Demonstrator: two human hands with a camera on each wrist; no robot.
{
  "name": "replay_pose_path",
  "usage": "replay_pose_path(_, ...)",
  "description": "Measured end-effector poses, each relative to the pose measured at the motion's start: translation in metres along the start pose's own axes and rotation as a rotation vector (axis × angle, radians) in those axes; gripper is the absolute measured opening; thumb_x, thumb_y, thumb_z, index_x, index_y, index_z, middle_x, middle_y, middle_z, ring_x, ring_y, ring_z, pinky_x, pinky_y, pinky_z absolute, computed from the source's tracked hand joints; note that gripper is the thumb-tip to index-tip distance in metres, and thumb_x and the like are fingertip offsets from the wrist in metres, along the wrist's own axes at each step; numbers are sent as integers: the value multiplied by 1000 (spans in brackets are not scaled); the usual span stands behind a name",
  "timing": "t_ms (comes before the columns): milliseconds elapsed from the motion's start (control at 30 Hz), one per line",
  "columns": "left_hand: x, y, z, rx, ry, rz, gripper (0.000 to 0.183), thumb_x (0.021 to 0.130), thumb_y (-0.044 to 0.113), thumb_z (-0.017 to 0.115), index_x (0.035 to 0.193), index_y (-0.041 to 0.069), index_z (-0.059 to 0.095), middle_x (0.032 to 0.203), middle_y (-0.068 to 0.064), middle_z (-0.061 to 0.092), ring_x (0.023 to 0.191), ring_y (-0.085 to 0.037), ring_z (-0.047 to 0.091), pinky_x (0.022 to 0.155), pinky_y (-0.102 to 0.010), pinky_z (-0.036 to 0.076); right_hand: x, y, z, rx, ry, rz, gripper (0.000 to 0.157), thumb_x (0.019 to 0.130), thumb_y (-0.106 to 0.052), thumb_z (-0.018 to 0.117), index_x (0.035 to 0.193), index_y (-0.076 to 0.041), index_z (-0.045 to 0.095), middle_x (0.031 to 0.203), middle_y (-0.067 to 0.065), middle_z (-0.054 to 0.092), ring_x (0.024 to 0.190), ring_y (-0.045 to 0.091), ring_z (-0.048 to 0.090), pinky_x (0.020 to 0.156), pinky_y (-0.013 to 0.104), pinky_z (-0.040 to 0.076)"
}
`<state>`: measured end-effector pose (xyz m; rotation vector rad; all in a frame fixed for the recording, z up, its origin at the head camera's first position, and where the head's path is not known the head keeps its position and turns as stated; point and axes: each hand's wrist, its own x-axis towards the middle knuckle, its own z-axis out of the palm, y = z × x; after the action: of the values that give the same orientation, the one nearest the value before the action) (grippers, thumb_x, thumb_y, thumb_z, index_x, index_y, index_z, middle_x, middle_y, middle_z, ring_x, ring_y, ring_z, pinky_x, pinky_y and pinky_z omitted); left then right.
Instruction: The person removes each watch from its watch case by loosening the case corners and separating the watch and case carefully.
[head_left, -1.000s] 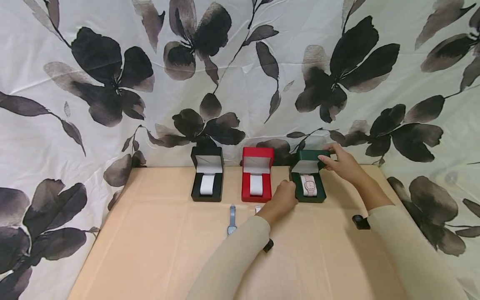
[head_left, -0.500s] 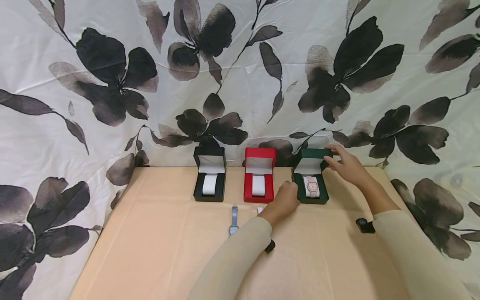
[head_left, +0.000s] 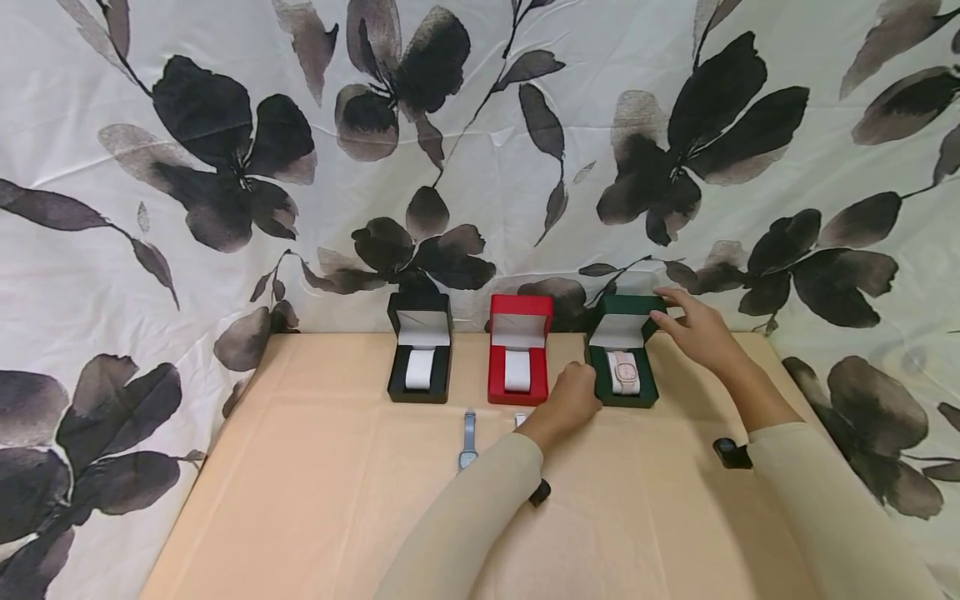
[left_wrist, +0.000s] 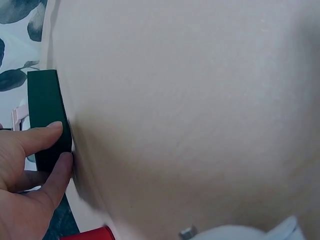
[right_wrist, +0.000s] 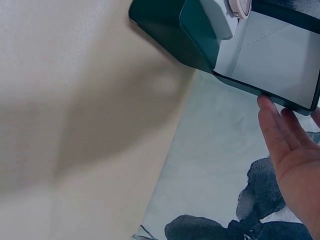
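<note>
A green watch box (head_left: 626, 392) stands with its lid (head_left: 628, 306) raised at the right of a row. Inside, a pink watch (head_left: 624, 372) is wrapped on a white cushion. My left hand (head_left: 566, 402) grips the box base at its front left, thumb and finger on the dark green wall (left_wrist: 45, 95) in the left wrist view. At the lid's right edge, my right hand (head_left: 697, 333) holds on with thumb and fingers; the right wrist view shows its fingers (right_wrist: 272, 127) against the pale-lined lid (right_wrist: 280, 55).
A black watch box (head_left: 397, 367) and a red watch box (head_left: 495, 367) stand raised-lidded to the left, each with a white cushion. A blue watch (head_left: 468, 433) lies before them on the beige table (head_left: 300, 483). A white watch (head_left: 520, 419) is mostly hidden by my left arm. Floral cloth (head_left: 480, 167) hangs behind.
The view shifts slightly at first. Both hands keep their places on the green watch box, and its lid stays raised.
</note>
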<state>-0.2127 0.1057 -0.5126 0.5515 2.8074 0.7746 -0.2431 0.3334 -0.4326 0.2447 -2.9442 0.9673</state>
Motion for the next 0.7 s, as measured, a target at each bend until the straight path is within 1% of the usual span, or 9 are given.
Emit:
replay_pose_path(133,1,-1,-1,-55,2,-21,33,86,20,85,111,1,74,99,-5,66,84,-12,57,67,-19,54,-2,2,-1,9,11,-8,61,109,-35,52,160,-8,33,149,35,47,116,54,64,94,68,52)
replay_pose_path(233,2,-1,-3,-95,1,-36,38,85,21,86,114,2,72,101,-5,66,86,-13,56,70,-20,55,-6,3,-3,17,12,-18,61,109,-33,53,161,-8,32,148,35,47,116,55,63,95,70,50)
replay_pose_path(333,3,0,-4,-138,-12,-49,46,84,22,87,120,3,68,106,-4,66,89,-13,56,73,-21,56,-14,4,-5,20,20,-39,61,109,-31,53,161,-6,31,148,36,47,117,58,61,97,72,48)
replay_pose_path(467,3,-1,-6,-195,-23,-56,55,83,24,88,128,4,62,112,-5,67,93,-13,57,77,-22,58,-22,7,-5,34,43,-71,59,108,-30,54,159,-5,34,146,35,50,118,58,61,97,72,47)
replay_pose_path(567,4,-2,-7,-201,-16,-49,59,83,26,88,131,5,60,114,-5,69,94,-14,60,82,-22,59,-27,10,-3,48,61,-95,57,108,-27,56,156,-4,38,144,33,53,118,56,62,96,71,49)
replay_pose_path(700,4,-1,-9,-171,11,-24,61,83,28,88,132,5,60,116,-5,70,97,-14,62,87,-23,58,-30,14,2,52,76,-117,53,107,-25,58,152,-2,43,139,32,57,116,55,63,96,68,49)
